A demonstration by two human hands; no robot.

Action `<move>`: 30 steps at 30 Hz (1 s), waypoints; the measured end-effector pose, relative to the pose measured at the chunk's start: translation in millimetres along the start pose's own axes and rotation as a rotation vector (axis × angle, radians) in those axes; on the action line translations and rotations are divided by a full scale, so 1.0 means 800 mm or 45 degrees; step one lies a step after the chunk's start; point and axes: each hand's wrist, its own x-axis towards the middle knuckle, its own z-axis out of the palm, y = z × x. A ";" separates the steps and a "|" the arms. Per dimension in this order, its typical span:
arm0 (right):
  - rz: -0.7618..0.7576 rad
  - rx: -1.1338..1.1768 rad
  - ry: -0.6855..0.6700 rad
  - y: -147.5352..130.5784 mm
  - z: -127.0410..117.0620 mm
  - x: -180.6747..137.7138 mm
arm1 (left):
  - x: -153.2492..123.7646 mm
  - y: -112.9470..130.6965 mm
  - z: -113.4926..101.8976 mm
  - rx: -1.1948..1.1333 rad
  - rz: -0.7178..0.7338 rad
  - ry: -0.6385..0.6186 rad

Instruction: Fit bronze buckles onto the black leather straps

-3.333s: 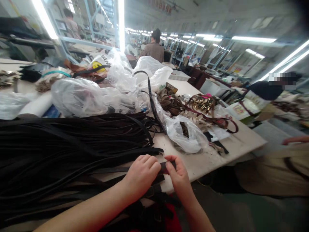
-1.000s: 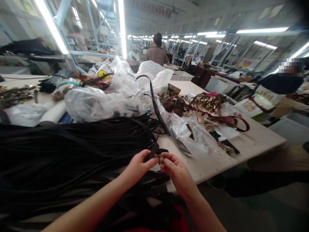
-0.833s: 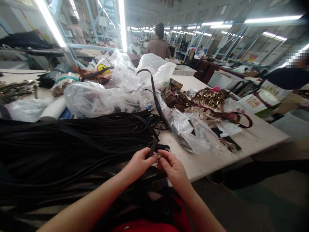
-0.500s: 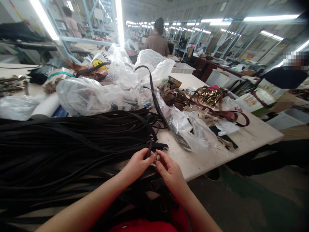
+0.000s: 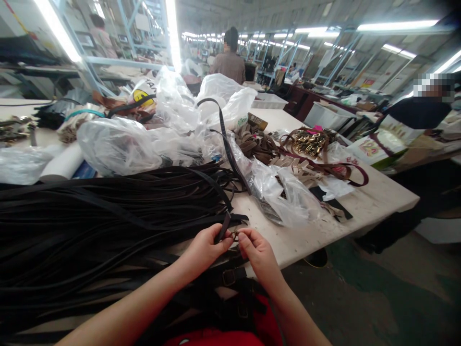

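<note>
Red clothing point(image 5: 216, 339) shows at the bottom edge of the frame, with a buckled black strap point(image 5: 239, 275) lying just above it, low and right of center. Near the center, the left hand point(image 5: 207, 247) pinches a short dark strap point(image 5: 224, 228) between thumb and curled fingers, its free end standing up at a tilt, while the right hand point(image 5: 257, 251), thumb and fingertips drawn together, grips a small metal buckle point(image 5: 234, 235) where the two meet; whether the strap passes through it is too small to tell. The strap looks light and bendable yet firm enough to hold its shape, best taken close to its end; the buckle looks light, hard and probably slick, unlikely to break, and best pinched by its outer edge. Black straps point(image 5: 90, 206) fill the left of the pale counter point(image 5: 382, 199). Beyond, right of center, sit a clear plastic bag point(image 5: 288, 202), pale strap pieces point(image 5: 295, 170), brown straps point(image 5: 252, 144) and a heap of gold-toned hardware point(image 5: 310, 142); more clear bags point(image 5: 122, 146) crowd the upper left. At the top center, a co-worker in brown point(image 5: 230, 65) faces away beneath strip lights.
</note>
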 end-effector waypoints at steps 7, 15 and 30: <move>0.104 0.188 -0.031 0.005 -0.004 0.001 | -0.011 0.013 0.001 0.336 0.183 -0.001; 0.000 0.276 0.116 0.005 -0.010 -0.002 | -0.002 0.017 -0.010 -0.113 0.018 -0.071; -0.047 0.074 0.123 -0.003 0.009 0.003 | -0.007 0.013 -0.001 0.137 0.110 0.012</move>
